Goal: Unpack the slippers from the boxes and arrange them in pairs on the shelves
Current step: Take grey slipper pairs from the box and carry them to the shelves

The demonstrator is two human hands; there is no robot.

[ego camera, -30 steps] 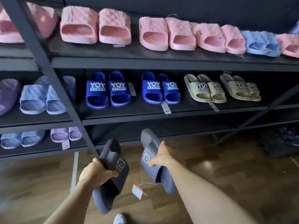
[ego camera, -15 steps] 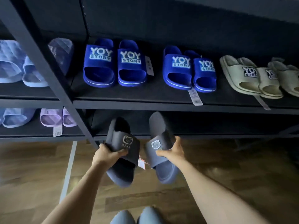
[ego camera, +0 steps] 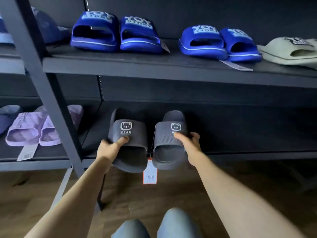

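— Anything legible on the grey pair?
— "BEAR" under a bear face on the left grey slipper (ego camera: 130,134). Same face on the right grey slipper (ego camera: 169,136), letters half covered.
— And higher up?
— "YOY STORY", blurred, on the blue slippers (ego camera: 139,34). Unreadable on the patch of the beige slipper (ego camera: 289,50). Barcode on the hanging tag (ego camera: 150,172), digits too small.

Lower shelf (ego camera: 240,134) lies open right of the grey slippers (ego camera: 167,137); slanted post (ego camera: 42,86) blocks the left.

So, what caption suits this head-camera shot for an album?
Left hand and right hand hold the dark grey BEAR slippers side by side at the lower shelf, price tag dangling between.
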